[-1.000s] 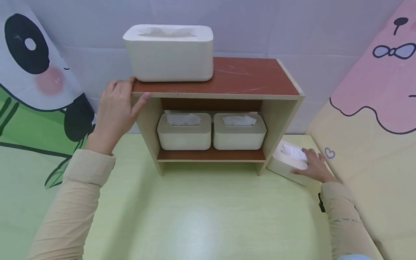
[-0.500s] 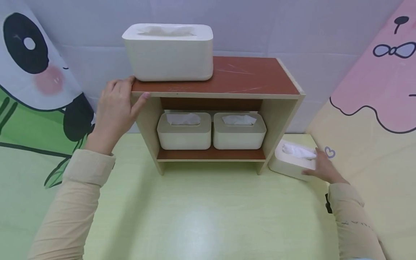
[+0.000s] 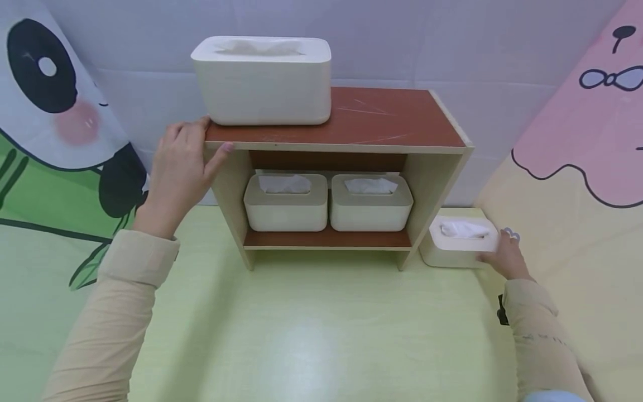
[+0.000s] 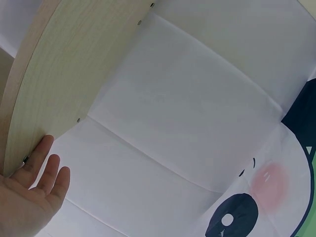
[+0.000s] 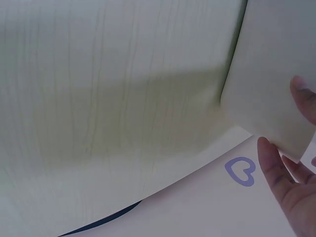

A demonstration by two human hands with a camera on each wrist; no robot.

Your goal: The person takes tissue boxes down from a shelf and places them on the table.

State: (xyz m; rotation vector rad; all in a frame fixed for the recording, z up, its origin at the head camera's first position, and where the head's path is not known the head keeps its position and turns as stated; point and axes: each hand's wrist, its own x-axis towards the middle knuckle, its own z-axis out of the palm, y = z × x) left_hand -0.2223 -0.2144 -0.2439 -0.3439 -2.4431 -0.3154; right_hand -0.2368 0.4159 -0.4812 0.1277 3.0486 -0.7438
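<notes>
My left hand rests on the upper left corner of a small wooden shelf. Its thumb lies at the front edge; in the left wrist view the fingers are extended along the side panel, some apart from it. At the shelf's right, on the table, a white tissue box lies about parallel to the shelf front. My right hand holds that box by its right end. The right wrist view shows the thumb on its front face and fingers around the end.
A larger white tissue box stands on the shelf top at left. Two tissue boxes, one left and one right, sit side by side inside. A cartoon-printed wall covering borders the table closely at right.
The tissue box in my right hand has turned from a slant to nearly square with the shelf, shifting slightly right and back. My left hand and the other boxes stay in place.
</notes>
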